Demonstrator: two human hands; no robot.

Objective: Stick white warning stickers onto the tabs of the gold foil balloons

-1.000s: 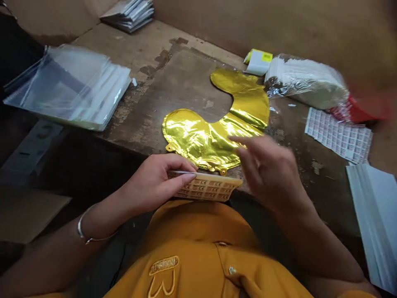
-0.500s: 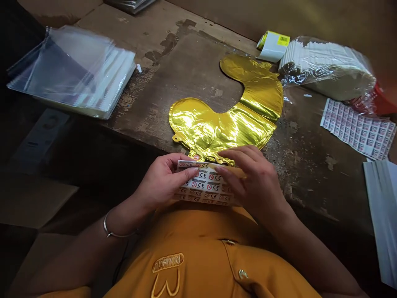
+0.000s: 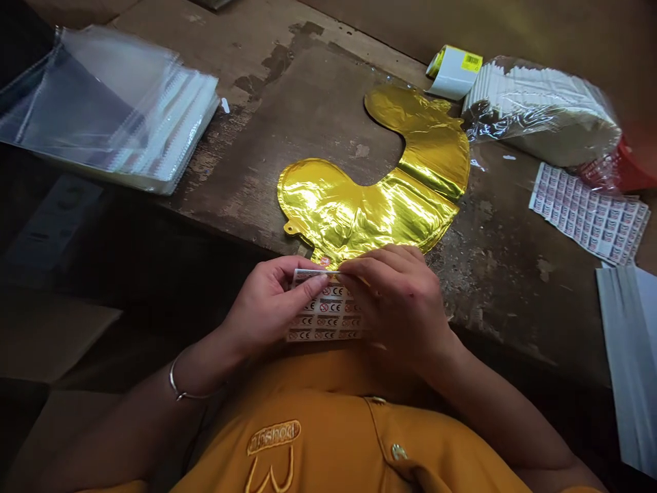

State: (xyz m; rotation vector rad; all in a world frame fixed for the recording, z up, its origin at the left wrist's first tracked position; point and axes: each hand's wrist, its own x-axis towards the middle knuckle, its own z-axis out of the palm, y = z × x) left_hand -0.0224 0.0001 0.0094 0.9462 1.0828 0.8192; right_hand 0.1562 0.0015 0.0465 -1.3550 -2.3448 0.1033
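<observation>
A sticker sheet printed with rows of small CE labels sits crosswise between both hands, at the near edge of the table. The left hand grips its left end, and the right hand pinches its top edge. Just beyond lies a flat, crinkled gold foil balloon.

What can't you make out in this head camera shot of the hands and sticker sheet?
Head view:
- sticker sheet: right part hidden under the right hand; print too small to read.
- Whether the right fingertips pinch a sticker: hidden by the fingers.
- white sheet stack: cut off by the right edge.
- red thing: blurred, behind the plastic bag.
</observation>
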